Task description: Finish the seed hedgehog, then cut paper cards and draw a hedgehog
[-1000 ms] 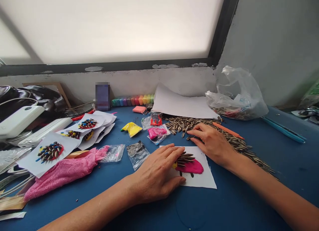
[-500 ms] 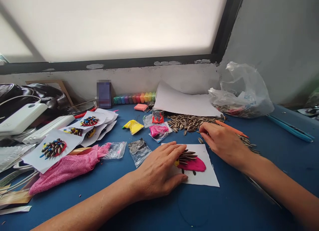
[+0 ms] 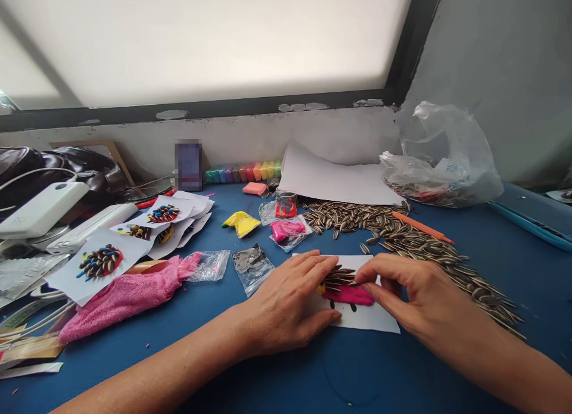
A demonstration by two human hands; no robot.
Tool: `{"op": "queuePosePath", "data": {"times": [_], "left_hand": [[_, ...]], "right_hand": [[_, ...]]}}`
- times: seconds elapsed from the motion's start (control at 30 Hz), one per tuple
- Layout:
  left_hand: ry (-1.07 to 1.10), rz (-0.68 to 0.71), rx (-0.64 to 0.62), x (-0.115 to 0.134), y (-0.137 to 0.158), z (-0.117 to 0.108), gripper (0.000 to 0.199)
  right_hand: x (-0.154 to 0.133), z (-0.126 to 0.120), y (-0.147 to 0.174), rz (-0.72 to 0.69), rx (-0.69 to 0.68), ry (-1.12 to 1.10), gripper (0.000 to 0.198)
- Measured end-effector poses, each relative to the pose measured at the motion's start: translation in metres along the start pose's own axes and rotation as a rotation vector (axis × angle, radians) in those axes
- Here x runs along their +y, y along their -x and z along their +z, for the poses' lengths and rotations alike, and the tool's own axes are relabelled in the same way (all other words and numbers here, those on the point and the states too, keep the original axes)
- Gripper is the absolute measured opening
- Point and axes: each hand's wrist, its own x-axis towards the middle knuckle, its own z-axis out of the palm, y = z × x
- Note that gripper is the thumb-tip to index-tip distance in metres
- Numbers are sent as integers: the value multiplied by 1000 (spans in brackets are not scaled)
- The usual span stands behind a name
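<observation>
So left hand [image 3: 286, 310] lies spread flat on the paper's [image 3: 370, 318] left edge — right hand [image 3: 417, 295] pinches a seed [image 3: 353, 284] over the pink clay [image 3: 346, 295], seed pile [image 3: 420, 244] just beside.

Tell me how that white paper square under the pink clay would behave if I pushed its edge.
The paper square looks thin and floppy, so it would probably buckle rather than slide cleanly. The left hand lies flat on one side, likely pinning it. The pink clay stuck with seeds adds little weight, so the free corner may lift easily.
</observation>
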Motion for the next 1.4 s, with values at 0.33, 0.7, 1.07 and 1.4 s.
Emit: {"op": "queuePosePath", "data": {"times": [0.33,0.7,1.07,1.4], "left_hand": [[-27,18,8,0,0,1,67],[-64,40,9,-2,0,2,67],[-51,62,37,-2,2,2,64],[-47,56,34,-2,2,2,63]], "right_hand": [[-6,8,1,-39,73,59,23],[-4,14,2,-68,96,92,21],[-1,19,4,-119,43,153,23],[0,20,3,-180,24,262,27]]}}
